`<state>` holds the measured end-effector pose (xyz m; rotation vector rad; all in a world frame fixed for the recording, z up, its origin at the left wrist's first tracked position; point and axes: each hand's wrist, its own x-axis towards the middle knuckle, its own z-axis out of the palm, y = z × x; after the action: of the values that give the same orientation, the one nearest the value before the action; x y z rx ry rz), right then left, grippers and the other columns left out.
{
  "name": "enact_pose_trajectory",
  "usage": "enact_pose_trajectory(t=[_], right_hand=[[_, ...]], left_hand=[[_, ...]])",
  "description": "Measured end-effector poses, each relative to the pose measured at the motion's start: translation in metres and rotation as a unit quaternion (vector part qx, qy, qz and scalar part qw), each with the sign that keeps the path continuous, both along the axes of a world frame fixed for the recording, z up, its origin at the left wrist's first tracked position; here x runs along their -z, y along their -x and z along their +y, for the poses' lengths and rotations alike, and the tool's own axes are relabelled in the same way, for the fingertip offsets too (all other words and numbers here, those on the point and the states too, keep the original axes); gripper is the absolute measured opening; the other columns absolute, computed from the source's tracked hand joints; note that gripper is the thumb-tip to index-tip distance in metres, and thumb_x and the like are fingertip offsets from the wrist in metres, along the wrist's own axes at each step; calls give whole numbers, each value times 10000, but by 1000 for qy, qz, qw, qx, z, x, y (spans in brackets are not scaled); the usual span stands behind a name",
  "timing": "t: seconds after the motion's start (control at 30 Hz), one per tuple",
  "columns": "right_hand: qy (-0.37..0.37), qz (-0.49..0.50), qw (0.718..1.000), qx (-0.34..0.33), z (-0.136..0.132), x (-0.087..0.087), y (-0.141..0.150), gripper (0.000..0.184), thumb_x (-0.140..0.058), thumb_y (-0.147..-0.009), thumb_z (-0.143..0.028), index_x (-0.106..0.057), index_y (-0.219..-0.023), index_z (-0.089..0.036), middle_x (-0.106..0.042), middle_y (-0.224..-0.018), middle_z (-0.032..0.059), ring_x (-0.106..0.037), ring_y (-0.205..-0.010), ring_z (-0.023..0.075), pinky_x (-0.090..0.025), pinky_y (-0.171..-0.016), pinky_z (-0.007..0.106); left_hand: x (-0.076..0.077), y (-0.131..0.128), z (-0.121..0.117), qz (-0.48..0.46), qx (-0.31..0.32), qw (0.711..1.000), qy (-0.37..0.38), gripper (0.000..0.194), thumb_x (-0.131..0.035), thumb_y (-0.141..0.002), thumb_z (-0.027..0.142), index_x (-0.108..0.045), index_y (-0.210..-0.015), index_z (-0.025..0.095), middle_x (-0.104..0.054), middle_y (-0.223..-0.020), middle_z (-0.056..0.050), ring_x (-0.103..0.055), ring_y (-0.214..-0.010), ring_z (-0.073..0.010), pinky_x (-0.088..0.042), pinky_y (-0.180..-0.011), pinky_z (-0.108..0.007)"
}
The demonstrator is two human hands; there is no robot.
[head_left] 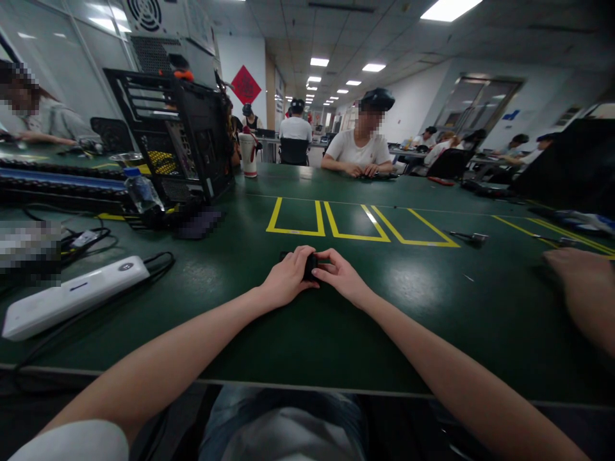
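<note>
Both my hands meet over the green tabletop (pixel 307 346), just in front of yellow taped outlines (pixel 295 232). Between them is a small black object (pixel 311 267), mostly covered by fingers, so its kind cannot be made out. My left hand (pixel 288 276) wraps over it from the left, fingers closed. From the right, my right hand (pixel 340 274) pinches the object's edge with thumb and fingertips.
At left stand an open black computer case (pixel 192 128), a water bottle (pixel 143 191) and a white power strip (pixel 79 296) with cables. A metal tool (pixel 473 237) lies to the right. Another person's hand (pixel 583 282) rests at the right edge; a person (pixel 360 144) sits opposite.
</note>
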<state>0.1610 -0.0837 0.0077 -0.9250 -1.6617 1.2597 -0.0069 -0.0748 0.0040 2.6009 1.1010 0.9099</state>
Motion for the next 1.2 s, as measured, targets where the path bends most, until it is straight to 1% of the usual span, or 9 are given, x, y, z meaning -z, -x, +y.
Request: enact_pose_trajectory(t=[0.1,0.23,0.37,0.43,0.53,0.63,0.8,1.03,1.2], right_hand=[[-10,25,1000,-8,-1,0,0,270,-619,-687,-235,-471,-914,-229,-516,-998,0,-543,-955,152,-437,-859,342],[-20,16,1000,17,1,2,2,201,-585,-717,-282,-486,-882,-225,-525,-918,-4,-560,-873,143,-465,-789,327],[-19,-12,999,32,2,0,2,249,-577,-724,-286,-480,-945,-223,-518,-987,15,-541,-939,160,-450,-829,348],[-3,-21,1000,18,1,-2,1,271,-563,-736,-289,-471,-982,-222,-505,-1038,29,-544,-947,166,-447,-835,363],[-2,-1,1000,-11,0,-2,0,281,-596,-710,-255,-466,-957,-223,-506,-1040,20,-544,-960,161,-434,-862,363],[-16,24,1000,-9,3,2,0,285,-630,-678,-237,-469,-913,-222,-517,-990,-1,-541,-957,147,-418,-884,350],[-26,27,999,26,7,5,2,197,-599,-706,-290,-488,-849,-212,-530,-864,-15,-568,-834,132,-457,-782,317],[-18,-18,1000,16,3,0,0,282,-581,-720,-288,-487,-976,-218,-529,-1022,22,-534,-984,171,-423,-870,368],[-39,-12,999,14,2,1,0,251,-600,-705,-263,-485,-926,-229,-518,-987,-2,-552,-942,160,-453,-831,350]], left_hand=[[0,0,0,2,-5,1000,-1,596,-618,-692,320,-258,-1158,230,-406,-1168,-81,-484,-1018,-253,-482,-735,-412],[0,0,1,3,-3,1000,-4,618,-624,-685,327,-250,-1166,227,-403,-1170,-80,-488,-1009,-246,-481,-743,-406],[1,0,2,3,-3,1000,-4,622,-628,-680,331,-252,-1165,227,-409,-1160,-78,-493,-1003,-247,-485,-738,-406],[1,0,2,2,-3,1000,-5,622,-625,-683,336,-251,-1166,224,-412,-1158,-80,-495,-997,-245,-485,-736,-403],[1,0,1,2,-2,1000,-7,606,-620,-689,333,-258,-1162,219,-413,-1159,-82,-493,-997,-241,-480,-745,-401],[1,-1,1,1,-2,1000,-10,608,-625,-685,330,-261,-1159,220,-414,-1158,-81,-489,-1006,-245,-474,-756,-410],[-1,-1,1,7,-3,1000,-14,626,-627,-682,344,-256,-1167,206,-408,-1167,-89,-480,-1023,-252,-469,-773,-416],[-2,1,-1,3,1,1000,-1,608,-612,-695,344,-250,-1170,231,-413,-1158,-67,-493,-1004,-235,-480,-753,-407],[-2,0,-1,9,-4,1000,-4,605,-620,-690,332,-258,-1161,216,-408,-1163,-76,-489,-1008,-244,-474,-768,-416]])
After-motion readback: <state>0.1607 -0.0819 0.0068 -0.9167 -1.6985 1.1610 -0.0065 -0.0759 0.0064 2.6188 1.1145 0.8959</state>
